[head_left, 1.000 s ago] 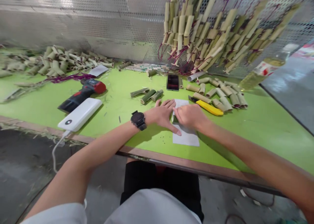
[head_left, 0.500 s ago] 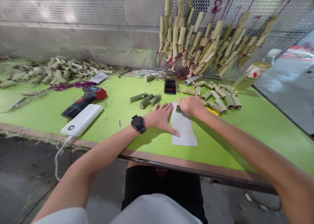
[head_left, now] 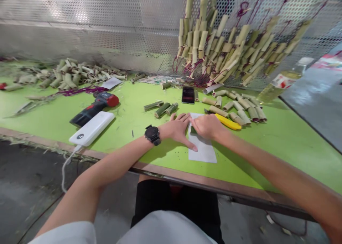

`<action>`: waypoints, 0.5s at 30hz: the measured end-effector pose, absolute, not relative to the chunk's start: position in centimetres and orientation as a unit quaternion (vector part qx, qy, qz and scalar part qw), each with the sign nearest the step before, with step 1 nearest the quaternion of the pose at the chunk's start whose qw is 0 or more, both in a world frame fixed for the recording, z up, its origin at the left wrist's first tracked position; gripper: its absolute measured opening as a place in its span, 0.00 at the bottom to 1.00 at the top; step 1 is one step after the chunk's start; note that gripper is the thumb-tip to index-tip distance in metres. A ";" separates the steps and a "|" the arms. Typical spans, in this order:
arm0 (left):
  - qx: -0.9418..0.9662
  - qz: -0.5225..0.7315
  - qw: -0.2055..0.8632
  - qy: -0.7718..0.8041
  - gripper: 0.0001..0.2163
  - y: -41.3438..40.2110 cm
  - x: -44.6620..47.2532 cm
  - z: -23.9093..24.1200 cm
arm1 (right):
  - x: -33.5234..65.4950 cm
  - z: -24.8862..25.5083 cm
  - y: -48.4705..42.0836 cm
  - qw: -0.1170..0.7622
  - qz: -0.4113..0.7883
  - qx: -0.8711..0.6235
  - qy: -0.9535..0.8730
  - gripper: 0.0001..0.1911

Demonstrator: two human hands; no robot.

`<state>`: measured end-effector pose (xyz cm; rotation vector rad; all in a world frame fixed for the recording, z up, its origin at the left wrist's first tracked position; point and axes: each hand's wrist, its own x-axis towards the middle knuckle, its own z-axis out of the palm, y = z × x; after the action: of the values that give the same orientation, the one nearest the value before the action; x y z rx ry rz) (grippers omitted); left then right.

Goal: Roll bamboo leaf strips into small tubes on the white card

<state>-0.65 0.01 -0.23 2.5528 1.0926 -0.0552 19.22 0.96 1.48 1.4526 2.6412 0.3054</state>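
My left hand (head_left: 180, 130), with a black watch (head_left: 152, 135) on its wrist, lies spread on the left side of a white sheet of paper (head_left: 202, 153), thumb across it. The sheet is flat on the green table. Over its upper part my right hand (head_left: 205, 126) is closed around a short piece of green bamboo (head_left: 192, 130), pressed down against the paper. Most of that piece is hidden by the fingers. Just beyond the right hand lies a yellow-handled knife (head_left: 228, 122); its dark tip shows left of a bamboo piece.
Cut bamboo tubes (head_left: 161, 110) lie ahead of my left hand, more (head_left: 244, 113) at right. A phone (head_left: 188, 95), cordless drill (head_left: 94, 108), white power bank (head_left: 92, 128) and oil bottle (head_left: 283, 81) stand around. Strung bamboo (head_left: 196, 40) hangs on the perforated metal wall.
My right hand has slid toward me along the sheet with the bamboo piece, uncovering more of the yellow handle. My left hand stays spread on the paper. The view has shifted slightly.
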 end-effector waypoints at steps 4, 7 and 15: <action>0.903 -0.018 0.178 0.391 0.69 0.1 -0.7 -0.4 | 19.3 1.6 1.3 0.068 0.129 0.513 0.846 0.37; 0.901 -0.026 0.182 0.393 0.70 0.1 -0.7 -0.3 | 19.4 1.6 1.4 0.069 0.134 0.534 0.832 0.36; 0.901 -0.010 0.188 0.391 0.69 0.0 -0.7 0.0 | 19.6 1.6 1.2 0.055 0.133 0.529 0.836 0.36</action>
<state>-0.67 -0.04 -0.05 2.5353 1.1008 -0.0285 19.61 1.20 1.59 1.6071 2.5384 0.4042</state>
